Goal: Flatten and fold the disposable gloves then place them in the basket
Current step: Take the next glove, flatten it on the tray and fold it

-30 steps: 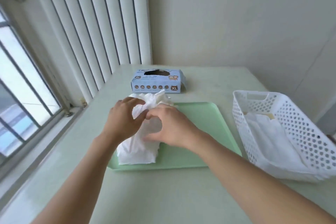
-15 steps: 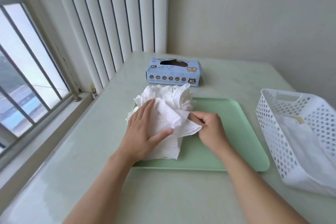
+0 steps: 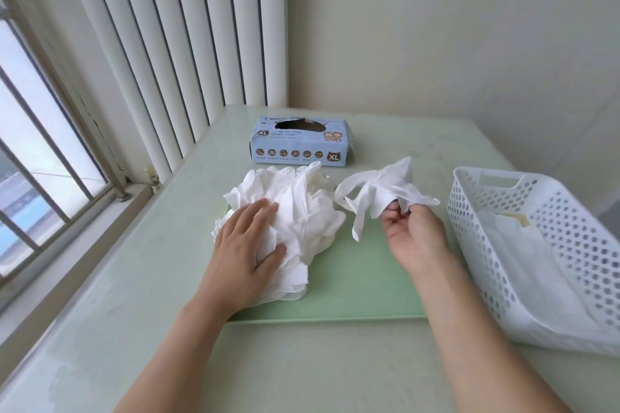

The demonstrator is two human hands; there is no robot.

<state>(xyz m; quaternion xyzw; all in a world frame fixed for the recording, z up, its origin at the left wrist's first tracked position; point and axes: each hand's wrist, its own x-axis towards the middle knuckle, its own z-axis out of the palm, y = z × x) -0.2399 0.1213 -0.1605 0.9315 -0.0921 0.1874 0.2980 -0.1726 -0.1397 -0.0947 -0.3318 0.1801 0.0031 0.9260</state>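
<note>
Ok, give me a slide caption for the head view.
Left hand presses glove pile on tray; right hand lifts one glove.

Blue glove box [image 3: 299, 141] on pale table [image 3: 134, 295] behind green tray [image 3: 352, 292], beside window blinds [image 3: 161, 43].

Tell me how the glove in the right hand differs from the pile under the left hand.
The single glove is lifted off the tray, pinched by the right hand; the pile rests on the tray, pressed by the flat left hand. The glove is one piece, the pile many. Both are white and crumpled.
</note>
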